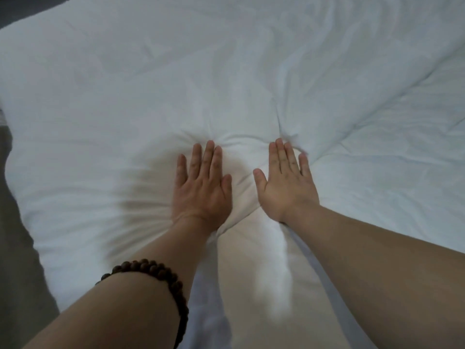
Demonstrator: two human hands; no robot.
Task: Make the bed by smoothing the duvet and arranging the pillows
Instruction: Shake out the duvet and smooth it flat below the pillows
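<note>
A white duvet (226,71) fills almost the whole view, with creases fanning out around my hands and folds running off to the right. My left hand (200,187) lies flat, palm down, on the duvet near the middle. A dark beaded bracelet (156,278) circles that forearm. Beside it, a little to the right, my right hand (286,182) also presses flat on the cloth with fingers together. A raised ridge of duvet (241,177) sits between the two hands. Neither hand holds anything. No pillow is in view.
The duvet's left edge (15,172) curves down along a grey floor (17,273) at the left. A dark strip shows at the top left corner (25,8).
</note>
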